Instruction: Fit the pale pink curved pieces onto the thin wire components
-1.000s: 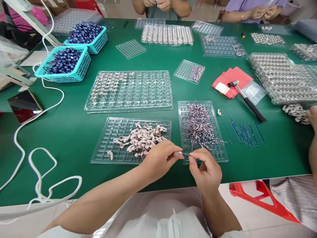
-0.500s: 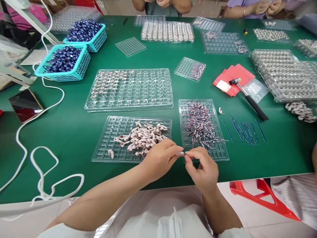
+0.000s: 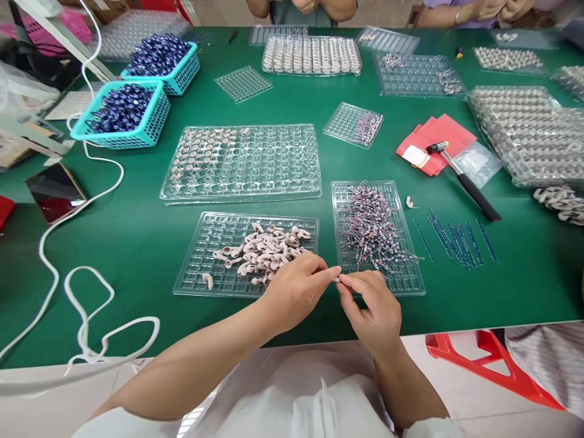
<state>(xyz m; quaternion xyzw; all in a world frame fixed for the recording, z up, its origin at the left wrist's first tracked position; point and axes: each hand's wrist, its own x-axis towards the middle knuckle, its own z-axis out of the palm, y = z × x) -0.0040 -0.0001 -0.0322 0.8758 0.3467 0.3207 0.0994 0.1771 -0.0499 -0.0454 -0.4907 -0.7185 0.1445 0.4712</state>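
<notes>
My left hand [image 3: 296,291] is closed in a pinch on a white earbud shell [image 3: 336,280], mostly covered by the fingers. At the shell's near end, the thumb and forefinger of my right hand [image 3: 371,304] press together; whatever small part they grip is hidden. Behind my left hand, a heap of white earbud shells [image 3: 267,249] lies on a clear tray [image 3: 194,261]. Beyond my right hand, small wired components [image 3: 369,225] are piled on another clear tray [image 3: 413,283]. One loose shell [image 3: 409,202] rests on the green table right of that tray.
A partly filled clear tray [image 3: 269,164] lies further back. Blue baskets [image 3: 150,125] of dark shiny pieces stand at the left, near a white cable [image 3: 50,261]. At the right are a hammer [image 3: 477,194], red packets [image 3: 447,134] and thin blue strips [image 3: 456,240]. Other people's hands work across the table.
My fingers have come closer together, and less of the earbud shell shows between them. The whole view has shifted slightly; the trays stay as they were.
</notes>
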